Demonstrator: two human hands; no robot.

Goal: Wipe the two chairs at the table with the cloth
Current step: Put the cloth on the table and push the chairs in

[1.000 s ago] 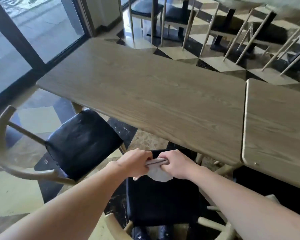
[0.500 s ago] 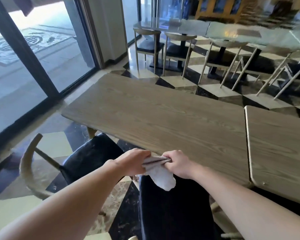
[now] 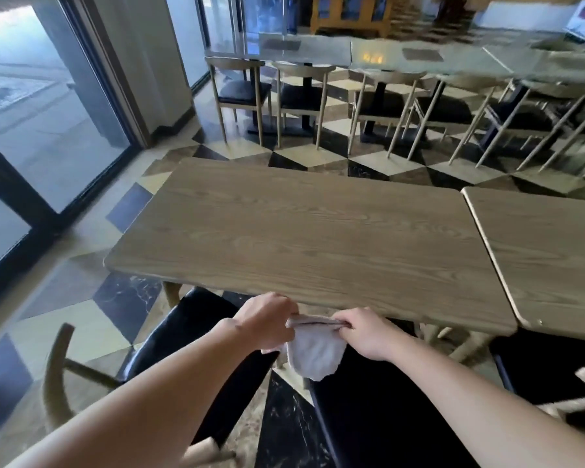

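A pale cloth (image 3: 314, 352) hangs folded between my two hands, just in front of the near edge of the wooden table (image 3: 318, 231). My left hand (image 3: 267, 319) pinches its left end and my right hand (image 3: 365, 332) pinches its right end. Below them stand two chairs with black padded seats and light wooden frames: the left chair (image 3: 183, 336) has a curved backrest at the far left, and the right chair (image 3: 385, 407) is pushed under the table, its seat partly covered by my arms.
A second wooden table (image 3: 547, 258) adjoins on the right, with another black seat (image 3: 547, 366) under it. Glass doors (image 3: 31, 130) line the left side. A row of chairs (image 3: 301, 96) and long tables fills the back over a checkered floor.
The view has tilted up and pulled back, showing more of the room. Both hands keep holding the cloth stretched between them, and the chairs appear lower in the view.
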